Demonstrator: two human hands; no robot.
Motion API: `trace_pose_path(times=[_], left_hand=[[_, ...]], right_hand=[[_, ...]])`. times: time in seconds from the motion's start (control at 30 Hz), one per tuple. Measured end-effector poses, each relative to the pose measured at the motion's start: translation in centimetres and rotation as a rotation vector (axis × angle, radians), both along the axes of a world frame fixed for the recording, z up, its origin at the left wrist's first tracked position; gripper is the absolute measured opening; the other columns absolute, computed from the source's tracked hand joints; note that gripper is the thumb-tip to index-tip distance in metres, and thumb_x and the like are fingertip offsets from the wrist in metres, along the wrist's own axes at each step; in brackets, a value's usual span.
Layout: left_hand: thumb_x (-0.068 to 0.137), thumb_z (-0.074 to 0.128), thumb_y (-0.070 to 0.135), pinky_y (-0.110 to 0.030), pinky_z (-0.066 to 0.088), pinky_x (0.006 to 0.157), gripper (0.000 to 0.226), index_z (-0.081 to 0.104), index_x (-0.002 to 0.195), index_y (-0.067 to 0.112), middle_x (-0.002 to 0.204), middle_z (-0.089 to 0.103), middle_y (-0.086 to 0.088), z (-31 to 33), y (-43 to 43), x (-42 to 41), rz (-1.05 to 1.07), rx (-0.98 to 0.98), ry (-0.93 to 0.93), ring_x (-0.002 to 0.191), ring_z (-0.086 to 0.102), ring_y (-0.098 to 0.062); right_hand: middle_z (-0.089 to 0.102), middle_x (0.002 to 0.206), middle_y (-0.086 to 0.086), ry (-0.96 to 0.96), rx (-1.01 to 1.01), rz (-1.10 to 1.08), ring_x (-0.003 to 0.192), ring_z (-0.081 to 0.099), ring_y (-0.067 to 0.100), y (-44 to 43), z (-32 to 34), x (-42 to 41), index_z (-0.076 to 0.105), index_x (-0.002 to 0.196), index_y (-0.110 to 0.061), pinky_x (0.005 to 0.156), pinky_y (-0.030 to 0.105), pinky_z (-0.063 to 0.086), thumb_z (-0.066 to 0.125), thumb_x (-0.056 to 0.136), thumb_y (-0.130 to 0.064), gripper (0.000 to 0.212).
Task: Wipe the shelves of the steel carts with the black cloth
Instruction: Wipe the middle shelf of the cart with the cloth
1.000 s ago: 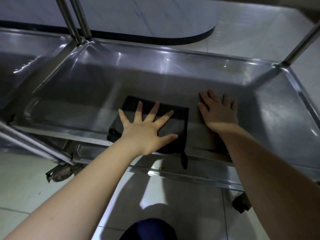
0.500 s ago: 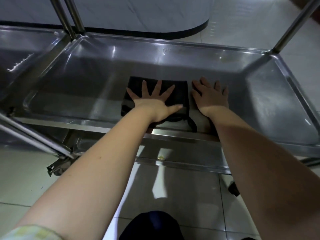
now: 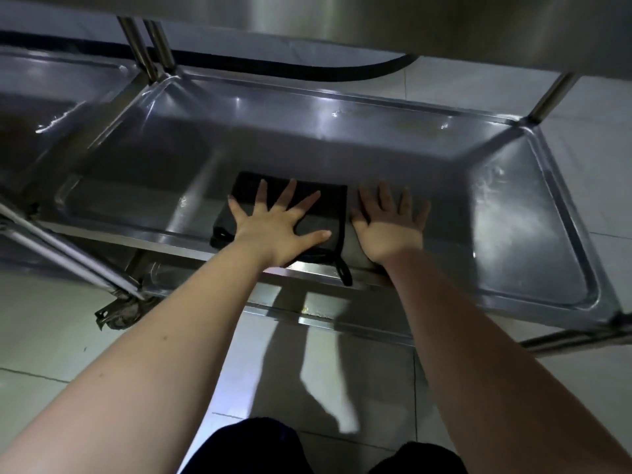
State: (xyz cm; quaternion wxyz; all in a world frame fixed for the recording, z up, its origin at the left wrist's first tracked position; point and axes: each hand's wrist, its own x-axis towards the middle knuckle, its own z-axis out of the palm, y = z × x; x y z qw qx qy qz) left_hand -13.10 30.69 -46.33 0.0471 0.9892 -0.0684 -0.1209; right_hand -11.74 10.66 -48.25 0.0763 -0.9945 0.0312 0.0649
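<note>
Head view: no readable writing. One black cloth [image 3: 328,203] on steel shelf [image 3: 513,206]; left hand [image 3: 277,227] presses it, fingers spread; right hand [image 3: 390,227] flat, fingers straight, beside.

One view only: a wide-angle camera worn on the head, looking forward and steeply down along both forearms. It sits close; the left hand [image 3: 273,230] and right hand [image 3: 390,230] lie mid-frame, the steel shelf [image 3: 513,213] spreading beyond and beside them, floor tiles [image 3: 51,336] nearer than the wrists.
</note>
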Motion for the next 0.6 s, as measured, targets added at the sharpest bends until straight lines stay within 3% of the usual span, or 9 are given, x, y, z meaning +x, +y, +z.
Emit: trace_pose_path(times=[0.27,0.6], left_hand=[[0.078,0.013,0.087,-0.074,-0.007,0.107,0.073,-0.009,0.144,0.062,0.162,-0.014,0.014,-0.35,0.73,0.70,0.049,0.062,-0.070,0.148,-0.015,-0.033],[0.080,0.016,0.086,-0.074,-0.009,0.106,0.072,-0.005,0.145,0.062,0.163,-0.010,0.014,-0.53,1.04,0.68,0.036,0.044,-0.072,0.149,-0.014,-0.034]], right_hand=[[0.008,0.163,-0.012,-0.066,0.039,0.088,0.146,-0.007,0.044,-0.06,-0.16,0.10,0.020,0.151,-0.044,0.108,0.072,-0.009,0.034,0.095,-0.057,0.059],[0.001,0.162,-0.019,-0.031,0.018,0.051,0.148,-0.009,0.037,-0.43,-0.58,0.38,0.013,0.150,-0.051,0.112,0.065,-0.010,0.026,0.095,-0.062,0.057]])
